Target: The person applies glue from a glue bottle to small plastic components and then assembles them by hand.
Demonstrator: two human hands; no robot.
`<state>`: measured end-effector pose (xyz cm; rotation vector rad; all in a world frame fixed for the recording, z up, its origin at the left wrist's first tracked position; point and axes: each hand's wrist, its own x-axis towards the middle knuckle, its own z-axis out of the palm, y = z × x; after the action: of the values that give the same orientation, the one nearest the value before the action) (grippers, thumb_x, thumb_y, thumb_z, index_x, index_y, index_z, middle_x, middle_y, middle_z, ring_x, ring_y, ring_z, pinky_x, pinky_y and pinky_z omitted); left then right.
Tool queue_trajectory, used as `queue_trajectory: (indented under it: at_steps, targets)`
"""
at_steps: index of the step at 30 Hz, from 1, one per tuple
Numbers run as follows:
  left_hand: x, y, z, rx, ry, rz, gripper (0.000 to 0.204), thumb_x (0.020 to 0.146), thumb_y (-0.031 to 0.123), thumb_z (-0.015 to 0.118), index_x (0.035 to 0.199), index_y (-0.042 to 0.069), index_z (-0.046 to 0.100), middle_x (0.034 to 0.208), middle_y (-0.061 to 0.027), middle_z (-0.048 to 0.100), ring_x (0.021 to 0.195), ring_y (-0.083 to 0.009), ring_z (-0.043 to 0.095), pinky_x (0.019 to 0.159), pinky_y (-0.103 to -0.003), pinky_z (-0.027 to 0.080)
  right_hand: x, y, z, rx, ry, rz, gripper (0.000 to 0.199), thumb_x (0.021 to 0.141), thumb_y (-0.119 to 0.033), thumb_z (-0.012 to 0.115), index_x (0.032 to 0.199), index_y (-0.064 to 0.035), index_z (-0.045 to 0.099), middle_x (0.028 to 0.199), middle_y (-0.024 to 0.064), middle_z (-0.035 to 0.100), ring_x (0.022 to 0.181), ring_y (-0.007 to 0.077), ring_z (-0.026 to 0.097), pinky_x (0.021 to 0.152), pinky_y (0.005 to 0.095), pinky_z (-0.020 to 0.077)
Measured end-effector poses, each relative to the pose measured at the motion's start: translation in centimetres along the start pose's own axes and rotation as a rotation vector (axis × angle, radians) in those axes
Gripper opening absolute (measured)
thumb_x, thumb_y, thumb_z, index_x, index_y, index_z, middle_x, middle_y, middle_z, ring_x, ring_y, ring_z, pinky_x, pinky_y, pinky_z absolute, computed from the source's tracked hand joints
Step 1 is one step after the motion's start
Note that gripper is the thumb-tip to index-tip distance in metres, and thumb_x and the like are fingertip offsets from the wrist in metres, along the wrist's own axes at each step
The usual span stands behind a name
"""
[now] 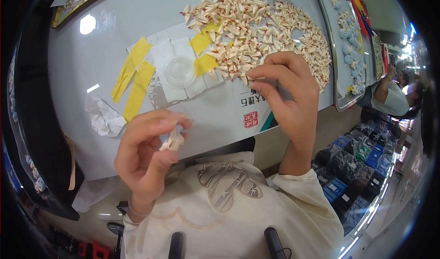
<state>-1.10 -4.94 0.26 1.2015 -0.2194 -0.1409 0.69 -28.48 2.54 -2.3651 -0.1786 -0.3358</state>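
Observation:
My left hand (146, 151) is raised over the table's near edge, its thumb and fingers closed on a small white figurine part (173, 142); the fingers hide some of it. At the near edge of a wide heap of small cream pointed pieces (238, 52) with red tips, my right hand (293, 89) pinches one small cream pointed piece (245, 78) between thumb and forefinger. Left of the heap, a shallow clear round dish (179, 73) sits on a folded white paper towel (160, 52), which yellow tape (205, 65) overlaps at its right side.
Long yellow tape strips (133, 71) and a crumpled white tissue (105, 116) lie at the left of the table. A metal tray (341, 100) with light-blue and white pieces stands at the right. Beyond it, bagged dark and blue items (357, 158) fill a low area. Another person (392, 96) is far right.

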Motion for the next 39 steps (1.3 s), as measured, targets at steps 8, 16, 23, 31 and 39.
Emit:
queue_trajectory:
  at_steps: [8,16,23,31,39]
  targets:
    - [0.7,0.2,-1.6,-0.052,-0.082,-0.034,0.042,0.073,0.006,0.072,0.109,-0.006,0.053,0.110,-0.0214,0.054,0.096,-0.0265,0.058,0.078,-0.034,0.049,1.1,0.6,-0.1,-0.099,-0.103,-0.067,0.015,0.064,0.003,0.064,0.077,-0.0054,0.064,0.082,0.0054,0.057,0.074,0.0222,0.052,0.064,0.0304,0.0426]
    - [1.1,-0.1,-1.4,-0.271,-0.069,-0.074,0.040,0.073,0.000,0.070,0.108,-0.006,0.052,0.109,-0.0196,0.057,0.101,-0.0271,0.056,0.090,-0.038,0.045,0.2,0.7,-0.4,0.322,0.097,0.013,0.014,0.078,0.008,0.059,0.090,0.0031,0.060,0.090,0.0103,0.061,0.083,0.0150,0.055,0.073,0.0270,0.0446]
    - [0.9,-0.1,-1.6,-0.362,-0.049,-0.071,0.041,0.072,-0.001,0.071,0.108,-0.007,0.052,0.110,-0.0200,0.056,0.106,-0.0271,0.054,0.092,-0.039,0.043,-0.7,0.5,-0.1,0.532,0.077,0.006,0.016,0.076,0.006,0.065,0.091,0.0052,0.060,0.090,0.0129,0.059,0.083,0.0174,0.055,0.073,0.0258,0.0435]
    - [0.6,-0.1,-1.8,-0.399,-0.158,-0.074,0.044,0.071,-0.002,0.073,0.108,-0.006,0.052,0.109,-0.0152,0.055,0.107,-0.0227,0.053,0.095,-0.036,0.040,-0.7,-0.8,0.7,0.866,0.026,0.167,0.015,0.076,0.003,0.068,0.088,0.0052,0.058,0.084,0.0160,0.062,0.074,0.0190,0.061,0.067,0.0293,0.0509]
    - [0.7,-0.5,-2.3,-0.341,-0.168,-0.086,0.041,0.072,-0.003,0.072,0.109,-0.004,0.053,0.108,-0.0119,0.055,0.100,-0.0185,0.054,0.091,-0.033,0.042,1.4,-2.2,0.8,0.814,0.019,0.234,0.015,0.076,0.004,0.068,0.088,0.0061,0.059,0.079,0.0141,0.063,0.071,0.0161,0.061,0.064,0.0258,0.0512]
